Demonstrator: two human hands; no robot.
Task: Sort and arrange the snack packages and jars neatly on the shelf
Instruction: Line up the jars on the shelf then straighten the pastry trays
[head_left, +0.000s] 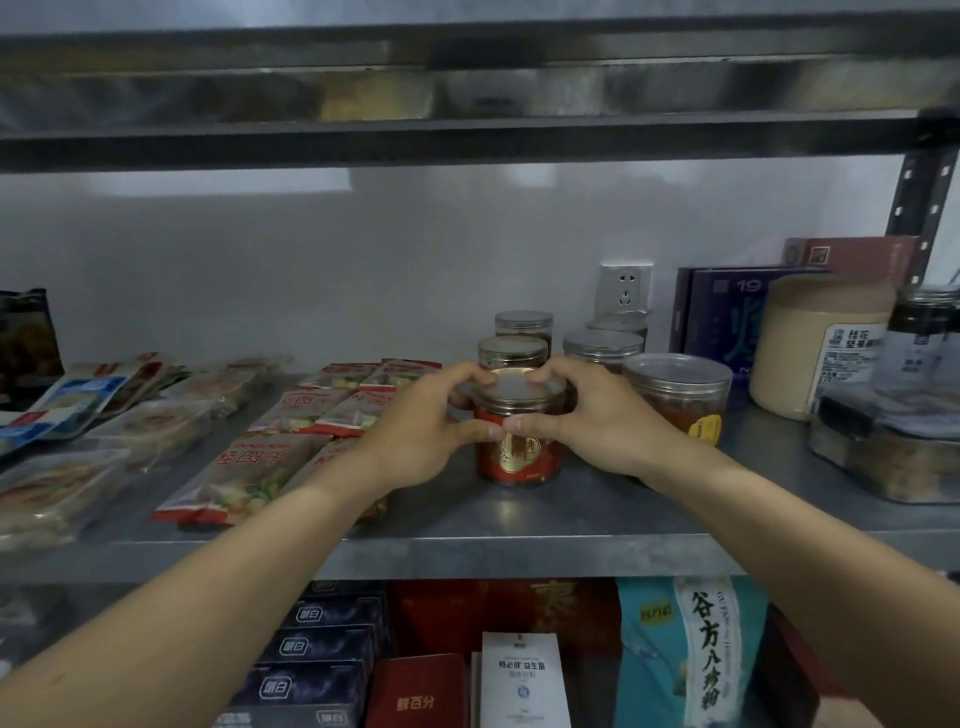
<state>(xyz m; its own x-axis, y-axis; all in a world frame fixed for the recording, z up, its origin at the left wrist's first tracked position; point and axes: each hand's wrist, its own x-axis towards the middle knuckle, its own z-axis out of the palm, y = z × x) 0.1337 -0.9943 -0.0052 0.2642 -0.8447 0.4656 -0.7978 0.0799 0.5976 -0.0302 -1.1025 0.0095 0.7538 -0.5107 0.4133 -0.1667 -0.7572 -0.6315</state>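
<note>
A red-labelled jar (519, 457) with a clear lid stands near the front of the metal shelf (519, 540). My left hand (421, 421) grips its left side and my right hand (597, 415) grips its right side, fingers over the lid rim and thumbs meeting on the front. Behind it stand several more clear-lidded jars (513, 351), and a wider jar (680, 395) sits to the right. Red snack packages (249, 467) lie flat in rows to the left.
Pale and blue packets (67, 400) lie at the far left. A large beige tub (821, 348), a dark jar (924, 332), a clear box (893, 452) and a blue box (722, 317) crowd the right end. Another shelf hangs overhead; boxes and bags fill the shelf below.
</note>
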